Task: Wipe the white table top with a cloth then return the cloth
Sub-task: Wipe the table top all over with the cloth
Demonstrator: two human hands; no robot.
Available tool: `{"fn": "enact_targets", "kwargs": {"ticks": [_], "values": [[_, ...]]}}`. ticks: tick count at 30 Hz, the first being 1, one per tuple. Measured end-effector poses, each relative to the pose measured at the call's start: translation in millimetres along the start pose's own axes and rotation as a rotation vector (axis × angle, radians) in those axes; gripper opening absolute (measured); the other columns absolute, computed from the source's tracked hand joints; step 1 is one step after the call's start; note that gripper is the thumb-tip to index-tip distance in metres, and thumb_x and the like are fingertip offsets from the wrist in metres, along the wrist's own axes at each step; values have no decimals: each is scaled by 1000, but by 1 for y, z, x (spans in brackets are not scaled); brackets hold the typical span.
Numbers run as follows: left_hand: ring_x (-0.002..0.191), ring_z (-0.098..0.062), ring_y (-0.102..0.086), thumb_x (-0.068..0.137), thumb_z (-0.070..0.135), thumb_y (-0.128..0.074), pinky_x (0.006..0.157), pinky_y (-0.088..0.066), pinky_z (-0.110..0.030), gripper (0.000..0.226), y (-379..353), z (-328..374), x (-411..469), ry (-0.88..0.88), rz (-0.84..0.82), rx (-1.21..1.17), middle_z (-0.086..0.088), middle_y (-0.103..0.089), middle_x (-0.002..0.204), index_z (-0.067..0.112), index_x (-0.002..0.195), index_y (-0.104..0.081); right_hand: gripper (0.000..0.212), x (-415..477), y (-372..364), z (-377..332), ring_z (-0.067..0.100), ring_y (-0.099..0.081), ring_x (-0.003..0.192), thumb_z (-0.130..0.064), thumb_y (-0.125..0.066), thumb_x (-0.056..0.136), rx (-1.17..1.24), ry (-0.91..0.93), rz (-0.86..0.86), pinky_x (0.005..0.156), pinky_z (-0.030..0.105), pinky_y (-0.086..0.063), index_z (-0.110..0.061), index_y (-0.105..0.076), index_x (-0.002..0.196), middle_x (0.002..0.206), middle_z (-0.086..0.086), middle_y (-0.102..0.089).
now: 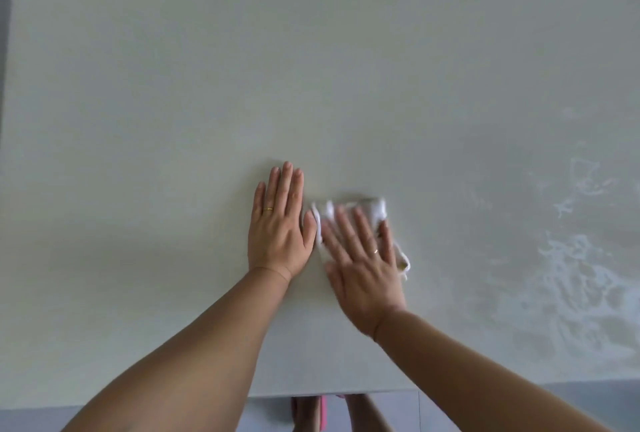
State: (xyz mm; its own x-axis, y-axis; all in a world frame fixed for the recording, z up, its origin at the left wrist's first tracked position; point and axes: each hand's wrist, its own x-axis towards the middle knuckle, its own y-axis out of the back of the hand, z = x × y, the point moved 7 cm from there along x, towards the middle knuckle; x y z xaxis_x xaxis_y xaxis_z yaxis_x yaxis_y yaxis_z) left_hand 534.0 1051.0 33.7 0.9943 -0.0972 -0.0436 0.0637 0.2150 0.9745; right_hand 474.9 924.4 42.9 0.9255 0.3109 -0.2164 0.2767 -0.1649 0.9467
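The white table top [311, 68] fills nearly the whole head view. A small white cloth [372, 208] lies on it near the front middle, blurred by motion. My right hand [363, 258] presses flat on the cloth, fingers spread and pointing up-left, covering most of it. My left hand [277, 227] lies flat on the bare table just left of the cloth, fingers together, holding nothing. Its thumb side almost touches the cloth's left edge. Both hands wear a ring.
Wet streaks and smears [571, 275] mark the table at the right. The table's front edge [311, 393] runs along the bottom, with grey floor and my feet [308, 412] below it. The table's left edge [7, 85] shows at the far left.
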Motion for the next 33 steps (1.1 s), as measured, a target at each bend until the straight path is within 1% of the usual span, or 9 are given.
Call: {"fn": "enact_targets", "kwargs": {"ticks": [2, 4, 9, 13, 16, 23, 29, 31, 33], "values": [[144, -28, -23, 92, 27, -31, 119, -14, -42, 60, 1, 0, -2, 1, 22, -9, -15, -28, 155, 5, 147, -30, 55, -8, -1, 10, 22, -12, 146, -40, -29, 96, -69, 201, -55, 115, 51, -11, -29, -20, 150, 158, -4, -17], [145, -28, -22, 92, 27, -33, 119, -12, -40, 60, 3, 0, -3, -4, 58, -23, -15, -27, 155, 5, 147, -29, 55, -1, 6, 53, 20, -12, 146, -40, -25, 97, -138, 169, -46, 116, 47, -6, -32, -14, 150, 158, -6, -15], [145, -27, -20, 92, 31, -33, 120, -7, -39, 62, 5, 0, -4, 10, 56, -38, -14, -24, 156, 7, 149, -25, 53, 0, 22, 104, 13, 8, 146, -40, -21, 99, 94, -465, 77, 116, 44, 11, -37, -4, 149, 159, -8, 2], [145, -28, -20, 94, 30, -27, 119, -5, -40, 60, 11, 4, -7, 14, 23, 4, -15, -24, 156, 5, 148, -25, 60, -40, -11, -2, 22, 2, 147, -36, -30, 95, 34, -110, 7, 116, 52, 3, -34, -7, 150, 159, -6, -1], [145, -28, -21, 96, 28, -29, 119, -9, -42, 57, 18, 10, -32, -13, 56, -30, -16, -25, 155, 3, 147, -26, 55, -54, -11, 4, 20, -10, 146, -37, -31, 97, -53, 137, -17, 117, 49, -7, -33, -17, 150, 158, -7, -14], [145, -27, -22, 98, 34, -27, 118, -17, -44, 58, -7, 15, -126, -22, -40, -3, -13, -26, 155, 4, 147, -30, 59, -53, 1, 58, 17, 2, 147, -41, -19, 92, 96, -481, 100, 116, 47, 8, -33, -11, 149, 158, -7, -3], [147, -24, -14, 92, 26, -32, 119, -14, -43, 60, -10, 12, -127, -21, -63, 6, -13, -23, 157, 3, 147, -28, 57, -96, -25, -18, 24, -17, 145, -34, -37, 92, -47, 145, -4, 114, 52, -15, -31, -25, 148, 156, -4, -22], [146, -25, -16, 92, 25, -33, 119, -15, -44, 60, -10, 12, -127, -23, -51, 5, -13, -24, 156, 3, 147, -30, 59, -89, -17, 24, 23, -17, 145, -35, -35, 91, -113, 89, -7, 115, 50, -12, -31, -21, 148, 156, -3, -22], [146, -25, -16, 91, 25, -33, 118, -16, -44, 60, -10, 13, -128, -22, -36, 14, -13, -23, 156, 3, 147, -29, 59, -83, -3, 73, 19, -10, 146, -37, -28, 91, -52, -202, 23, 117, 49, -6, -32, -15, 148, 157, -2, -16]]}}
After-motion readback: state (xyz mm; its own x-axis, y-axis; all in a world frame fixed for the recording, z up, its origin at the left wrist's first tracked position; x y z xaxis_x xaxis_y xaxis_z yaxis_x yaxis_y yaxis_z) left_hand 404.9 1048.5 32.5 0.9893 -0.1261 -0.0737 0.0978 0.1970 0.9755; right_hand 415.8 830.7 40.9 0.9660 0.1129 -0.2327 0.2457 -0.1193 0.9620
